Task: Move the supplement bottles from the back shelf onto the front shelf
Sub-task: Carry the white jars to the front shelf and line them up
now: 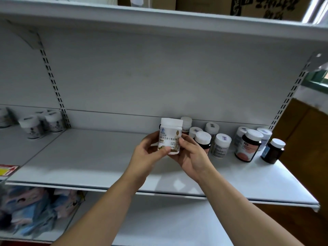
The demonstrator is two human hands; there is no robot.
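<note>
Above the shelf (88, 157), left hand (147, 153) and right hand (191, 155) curled round white bottle (170, 137); setting it down carelessly could topple crowded bottles (221, 146) alongside

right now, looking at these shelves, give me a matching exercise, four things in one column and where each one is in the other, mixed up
Things
1. white bottle
2. white jars
3. small dark bottle
4. cardboard box

Places
a. up on the top shelf
b. right end of the middle shelf
c. held by the left hand and the right hand
d. in the shelf section on the left, past the slotted upright

Pairs: 1-c, 2-d, 3-b, 4-a
</note>
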